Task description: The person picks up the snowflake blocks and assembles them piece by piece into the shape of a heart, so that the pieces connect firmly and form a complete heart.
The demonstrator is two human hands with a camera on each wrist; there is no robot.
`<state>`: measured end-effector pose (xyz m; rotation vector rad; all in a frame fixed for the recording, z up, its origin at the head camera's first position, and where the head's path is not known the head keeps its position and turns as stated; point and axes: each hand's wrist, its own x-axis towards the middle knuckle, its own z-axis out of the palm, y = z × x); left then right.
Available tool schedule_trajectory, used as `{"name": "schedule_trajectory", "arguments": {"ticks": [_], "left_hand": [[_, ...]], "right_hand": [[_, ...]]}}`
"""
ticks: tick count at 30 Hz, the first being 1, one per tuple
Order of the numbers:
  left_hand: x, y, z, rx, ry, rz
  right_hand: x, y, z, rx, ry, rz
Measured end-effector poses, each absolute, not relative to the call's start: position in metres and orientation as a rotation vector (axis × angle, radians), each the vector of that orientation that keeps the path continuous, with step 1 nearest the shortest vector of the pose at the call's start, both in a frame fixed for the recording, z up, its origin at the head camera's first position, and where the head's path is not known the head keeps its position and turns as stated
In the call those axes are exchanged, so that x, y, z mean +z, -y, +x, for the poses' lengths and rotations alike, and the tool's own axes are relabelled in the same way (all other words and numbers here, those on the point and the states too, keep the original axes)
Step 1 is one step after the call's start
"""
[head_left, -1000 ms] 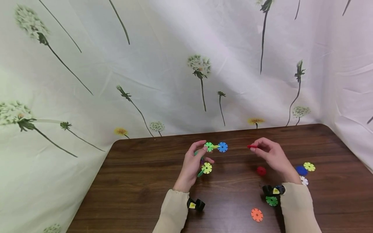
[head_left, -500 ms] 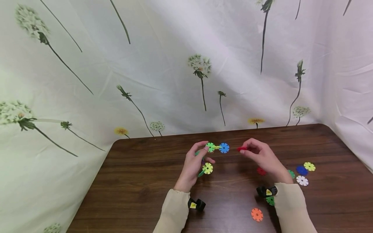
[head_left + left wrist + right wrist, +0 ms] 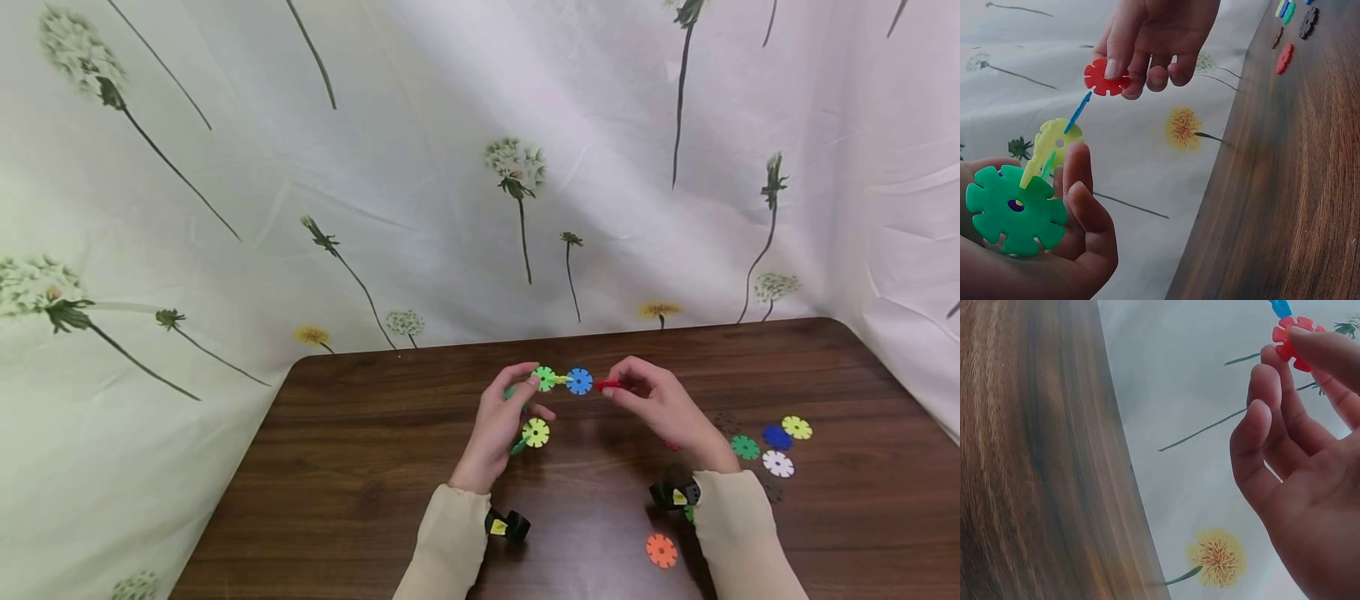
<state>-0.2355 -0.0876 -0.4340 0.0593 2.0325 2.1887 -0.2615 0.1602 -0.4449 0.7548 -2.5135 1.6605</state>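
My left hand [image 3: 495,425] holds a chain of slotted plastic discs up over the table, thumb on the light green disc [image 3: 544,379]. From there a yellow disc [image 3: 561,380], seen edge-on, leads to the blue disc [image 3: 580,382]. Lower on the chain hangs another yellow disc [image 3: 536,433], with a green disc [image 3: 519,446] beside it. In the left wrist view a larger-looking green disc [image 3: 1041,222] lies by my palm. Between thumb and fingers, my right hand [image 3: 667,408] pinches a red disc [image 3: 1097,78], its edge right at the blue disc's rim.
Loose discs lie on the brown wooden table [image 3: 360,467] to the right: green [image 3: 746,447], dark blue [image 3: 777,437], yellow [image 3: 797,428], white [image 3: 777,464], dark brown [image 3: 726,422] and orange [image 3: 662,551]. A flower-print cloth [image 3: 450,208] hangs behind the table.
My right hand has moved left with the red disc, closing the gap to the blue disc. My left hand and its chain have barely shifted.
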Motion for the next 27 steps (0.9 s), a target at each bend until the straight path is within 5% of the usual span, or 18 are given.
{"name": "schedule_trajectory", "arguments": {"ticks": [27], "left_hand": [[-0.4328,0.0874,-0.2367,2.231,-2.077,0.036]], "right_hand": [[-0.4431,-0.1499,-0.261,1.505,2.577,0.717]]}}
